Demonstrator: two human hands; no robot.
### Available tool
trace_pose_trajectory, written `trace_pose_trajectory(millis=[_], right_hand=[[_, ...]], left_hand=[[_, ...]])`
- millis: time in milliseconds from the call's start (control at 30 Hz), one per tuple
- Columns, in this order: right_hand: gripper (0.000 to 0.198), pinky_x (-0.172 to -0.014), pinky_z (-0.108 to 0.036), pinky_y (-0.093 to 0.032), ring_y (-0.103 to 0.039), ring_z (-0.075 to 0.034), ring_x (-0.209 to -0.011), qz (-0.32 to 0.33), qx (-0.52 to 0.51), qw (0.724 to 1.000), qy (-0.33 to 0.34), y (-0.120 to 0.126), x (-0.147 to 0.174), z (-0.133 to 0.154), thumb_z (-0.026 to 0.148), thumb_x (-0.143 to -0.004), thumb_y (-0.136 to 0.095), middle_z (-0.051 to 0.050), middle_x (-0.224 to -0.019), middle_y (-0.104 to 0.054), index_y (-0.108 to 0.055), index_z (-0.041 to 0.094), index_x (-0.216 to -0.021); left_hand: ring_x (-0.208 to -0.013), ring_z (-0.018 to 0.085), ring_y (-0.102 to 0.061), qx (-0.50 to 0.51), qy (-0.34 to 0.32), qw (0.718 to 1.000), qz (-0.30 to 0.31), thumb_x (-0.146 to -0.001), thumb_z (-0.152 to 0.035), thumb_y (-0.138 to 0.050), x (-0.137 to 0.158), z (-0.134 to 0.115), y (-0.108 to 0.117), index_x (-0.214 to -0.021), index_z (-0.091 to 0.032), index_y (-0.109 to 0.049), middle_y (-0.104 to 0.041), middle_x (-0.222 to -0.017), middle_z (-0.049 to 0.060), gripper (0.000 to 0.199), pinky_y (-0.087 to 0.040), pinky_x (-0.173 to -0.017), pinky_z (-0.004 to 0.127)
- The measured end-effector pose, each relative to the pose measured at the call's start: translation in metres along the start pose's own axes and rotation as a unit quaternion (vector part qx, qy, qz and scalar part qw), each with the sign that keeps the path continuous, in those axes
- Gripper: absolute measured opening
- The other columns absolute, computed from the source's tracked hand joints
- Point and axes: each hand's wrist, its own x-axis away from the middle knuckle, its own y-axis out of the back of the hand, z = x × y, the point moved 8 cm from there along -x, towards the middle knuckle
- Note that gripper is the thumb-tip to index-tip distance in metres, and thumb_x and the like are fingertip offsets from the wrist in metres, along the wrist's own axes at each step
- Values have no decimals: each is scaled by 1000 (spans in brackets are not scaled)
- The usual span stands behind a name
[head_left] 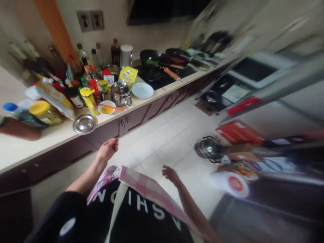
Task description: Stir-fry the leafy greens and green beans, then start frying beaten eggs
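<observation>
My left hand (108,149) hangs in front of the dark cabinet doors (131,118) below the counter, fingers loosely curled, holding nothing. My right hand (170,173) is lower, over the pale tiled floor (162,141), fingers slightly apart and empty. Nearest my left hand on the countertop (50,138) are a steel lid (84,124) at the edge and a small white bowl with yellow sauce (106,107), red chopsticks across it. A steel pot (120,94) and a pale blue plate (142,90) sit beyond. I wear a black shirt and a pink checked apron (149,189).
Several bottles and jars (83,67) crowd the counter's back and left. Black pans (162,60) rest on the stove. On the right, blurred shelves hold a red box (238,131), a steel pot (209,148) and a white round container (231,184).
</observation>
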Motion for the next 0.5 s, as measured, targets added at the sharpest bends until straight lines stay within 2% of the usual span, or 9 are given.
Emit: trace_pose_trajectory(millis=[33, 100, 167, 267, 367, 433, 500], right_hand=[[33, -61, -32, -52, -65, -19, -69, -3, 7, 1000, -10, 13, -18, -1, 42, -79, -71, -6, -75, -64, -64, 15, -97], [40, -62, -31, -51, -66, -20, -69, -8, 17, 1000, -13, 38, -61, 10, 43, -71, -71, -5, -76, -66, -63, 16, -100], [51, -68, -30, -52, -68, -19, -76, 1, 19, 1000, 20, 65, -106, 45, 45, -68, -70, -6, -87, -70, -63, 16, -110], [59, -75, -32, -54, -68, -18, -81, -8, 61, 986, 155, 123, -171, 142, 47, -72, -67, -9, -95, -72, -63, 15, -121], [55, -78, -36, -56, -68, -19, -82, -72, 119, 950, 278, 190, -228, 256, 49, -77, -65, -11, -101, -72, -65, 15, -121], [47, -81, -38, -57, -68, -20, -82, -102, 165, 929, 314, 222, -269, 325, 46, -76, -66, -12, -107, -72, -69, 15, -112], [40, -88, -40, -57, -68, -21, -87, -125, 207, 915, 323, 242, -312, 382, 40, -75, -67, -12, -112, -71, -71, 15, -105]], left_hand=[[-50, 7, -51, -22, 20, 999, 19, -77, -17, -79, -11, 7, -26, -77, -10, -64, -58, -62, 1, 17, -41, -47, 16], [-50, 8, -53, -52, 66, 995, 46, -81, -15, -75, -37, 22, -68, -77, -8, -65, -60, -64, 4, 14, -43, -49, 18], [-51, 9, -54, -64, 95, 991, 71, -85, -15, -70, -65, 32, -105, -79, -6, -66, -62, -66, 6, 12, -45, -50, 19], [-52, 9, -55, -66, 101, 987, 109, -89, -15, -66, -114, 39, -158, -82, -5, -67, -62, -67, 6, 12, -45, -51, 20], [-52, 9, -55, -55, 90, 986, 128, -89, -13, -65, -167, 36, -206, -82, -6, -67, -63, -68, 6, 11, -46, -52, 20], [-52, 8, -55, -35, 75, 988, 128, -89, -13, -66, -202, 29, -235, -81, -7, -66, -63, -68, 5, 10, -45, -53, 19], [-53, 8, -56, -15, 59, 990, 128, -90, -13, -65, -234, 19, -264, -80, -7, -66, -63, -68, 5, 12, -45, -53, 19]])
